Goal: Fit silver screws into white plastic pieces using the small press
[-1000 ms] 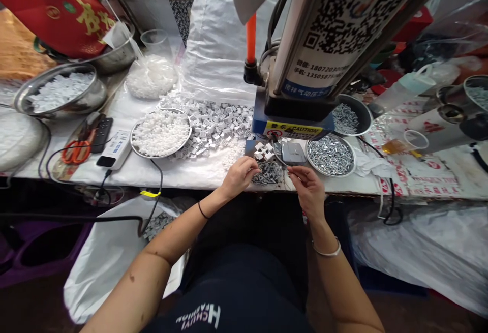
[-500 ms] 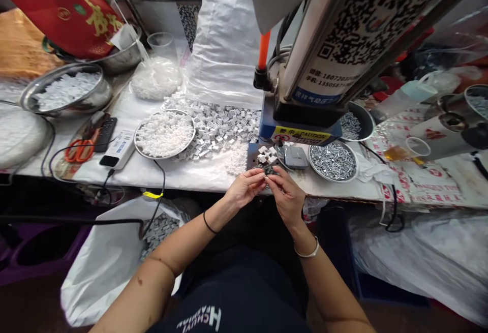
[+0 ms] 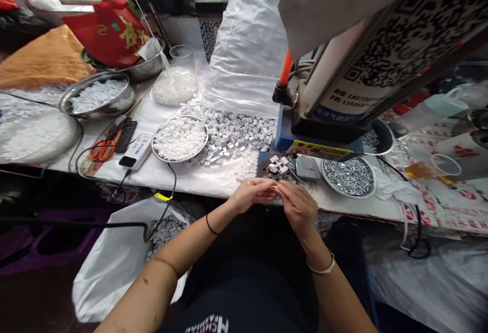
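Observation:
My left hand (image 3: 254, 193) and my right hand (image 3: 299, 205) meet at the table's front edge, fingertips pinched together. Something small and pale shows between them, too tiny to name. Just beyond my fingers, several white square blocks (image 3: 278, 164) sit on the base of a blue press (image 3: 320, 137). A grey metal block (image 3: 307, 168) lies on the right of them. To the left is a small heap of white bits (image 3: 247, 165), and behind it a spread of white-and-grey square pieces (image 3: 244, 132).
A dish of white pieces (image 3: 179, 139) stands left, a dish of metal pins (image 3: 348, 176) right. Orange-handled scissors (image 3: 102, 150) and a white power strip (image 3: 136, 152) lie farther left. A white sack (image 3: 114, 267) of grey pieces is below the table. A cup of amber liquid (image 3: 444, 166) stands right.
The view has shifted, so the table and the press appear farther right and slightly lower. My hands stay together at the table edge, fingers still pinched, with the left fingers now more folded.

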### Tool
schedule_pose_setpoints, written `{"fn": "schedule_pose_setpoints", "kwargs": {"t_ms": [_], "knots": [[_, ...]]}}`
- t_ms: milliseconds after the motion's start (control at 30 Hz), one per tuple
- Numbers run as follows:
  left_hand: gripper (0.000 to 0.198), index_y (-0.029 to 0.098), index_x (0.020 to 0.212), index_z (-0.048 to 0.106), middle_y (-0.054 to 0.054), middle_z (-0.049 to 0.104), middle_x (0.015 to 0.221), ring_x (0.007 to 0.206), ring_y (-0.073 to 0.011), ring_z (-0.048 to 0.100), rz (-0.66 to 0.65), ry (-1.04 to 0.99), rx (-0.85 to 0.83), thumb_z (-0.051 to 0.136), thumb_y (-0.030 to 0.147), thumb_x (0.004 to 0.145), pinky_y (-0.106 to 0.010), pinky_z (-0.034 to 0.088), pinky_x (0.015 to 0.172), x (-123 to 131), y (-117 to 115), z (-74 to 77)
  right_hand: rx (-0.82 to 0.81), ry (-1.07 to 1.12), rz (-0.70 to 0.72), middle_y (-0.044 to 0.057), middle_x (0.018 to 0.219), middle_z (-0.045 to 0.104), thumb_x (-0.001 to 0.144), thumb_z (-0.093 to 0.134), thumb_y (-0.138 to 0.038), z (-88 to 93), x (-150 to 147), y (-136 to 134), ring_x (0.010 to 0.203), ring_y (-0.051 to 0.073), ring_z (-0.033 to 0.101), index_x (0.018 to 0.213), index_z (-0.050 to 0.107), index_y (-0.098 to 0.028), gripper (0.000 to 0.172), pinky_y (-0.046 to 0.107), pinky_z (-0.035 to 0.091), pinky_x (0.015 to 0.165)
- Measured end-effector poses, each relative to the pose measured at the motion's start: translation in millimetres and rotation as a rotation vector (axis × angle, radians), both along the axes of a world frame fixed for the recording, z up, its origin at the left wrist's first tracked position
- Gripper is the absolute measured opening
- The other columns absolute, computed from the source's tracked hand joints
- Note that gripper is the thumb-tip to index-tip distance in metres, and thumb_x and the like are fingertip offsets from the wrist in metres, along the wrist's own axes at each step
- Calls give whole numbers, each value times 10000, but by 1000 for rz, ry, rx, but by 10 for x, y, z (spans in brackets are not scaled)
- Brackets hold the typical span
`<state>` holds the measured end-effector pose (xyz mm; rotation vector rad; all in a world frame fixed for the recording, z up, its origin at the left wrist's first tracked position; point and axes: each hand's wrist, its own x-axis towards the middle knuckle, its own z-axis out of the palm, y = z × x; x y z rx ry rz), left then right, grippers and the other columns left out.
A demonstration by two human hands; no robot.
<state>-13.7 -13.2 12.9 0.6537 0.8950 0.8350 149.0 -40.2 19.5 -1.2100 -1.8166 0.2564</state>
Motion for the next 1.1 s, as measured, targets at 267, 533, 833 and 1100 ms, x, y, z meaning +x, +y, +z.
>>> {"fn": "schedule_pose_setpoints", "kwargs": {"t_ms": [267, 533, 833, 1100], "knots": [[146, 131, 764, 659, -164, 601, 980, 1013, -310, 512, 194, 1593, 736, 555, 224, 807, -419, 409, 849, -594, 898, -365, -382, 324, -117, 33, 925, 731, 819, 611, -296, -65, -35, -161, 868, 195, 688, 908, 716, -236, 151, 301, 560, 768], [158, 131, 935, 631, -95, 642, 928, 805, -181, 596, 319, 1132, 653, 549, 167, 804, -305, 457, 738, -519, 656, -303, -524, 609, -116, 31, 854, 730, 734, 699, -336, -113, 44, -206, 805, 193, 699, 852, 680, -207, 176, 324, 574, 786], [302, 109, 972, 675, -58, 695, 822, 737, -125, 677, 22, -172, -202, 745, 191, 690, -191, 510, 693, 10, -43, 124, -380, 422, -4, 38, 942, 714, 797, 638, -335, 147, 1, 34, 869, 183, 680, 877, 674, -219, 145, 323, 554, 815], [78, 104, 832, 672, -44, 669, 724, 646, -93, 640, 112, -311, -414, 619, 156, 805, -175, 534, 621, 138, -131, 146, -10, -9, 103, 32, 912, 718, 846, 582, -177, 194, 10, 43, 861, 156, 669, 935, 666, -235, 136, 285, 555, 788]]}}
